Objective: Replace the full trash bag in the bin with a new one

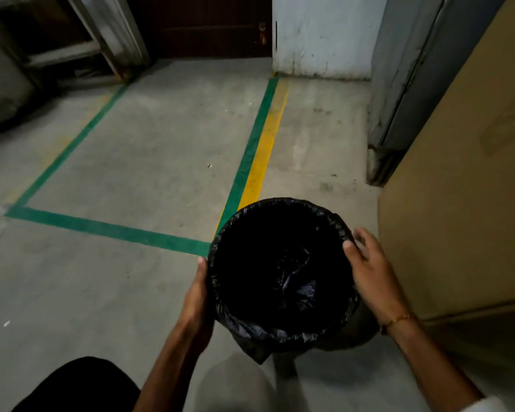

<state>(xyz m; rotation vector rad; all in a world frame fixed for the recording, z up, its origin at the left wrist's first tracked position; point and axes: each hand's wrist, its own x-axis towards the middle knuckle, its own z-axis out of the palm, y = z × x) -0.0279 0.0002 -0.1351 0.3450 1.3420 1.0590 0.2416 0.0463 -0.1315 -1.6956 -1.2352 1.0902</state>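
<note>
A round bin (351,331) stands on the concrete floor, lined with a black trash bag (283,272) whose edge is folded over the rim and hangs crinkled down the near side. Inside, the bag looks dark and slack. My left hand (198,298) lies flat against the bin's left side, on the bag's folded edge. My right hand (369,263) rests on the right rim, thumb on the bag's edge and fingers spread past it. A thin bracelet circles my right wrist.
A tan cardboard-coloured panel (458,188) stands close on the right. Green tape (107,228) and yellow tape (265,150) mark the floor. A dark door (208,25) and a white wall (324,34) are at the back, a grey door frame (405,75) at the right.
</note>
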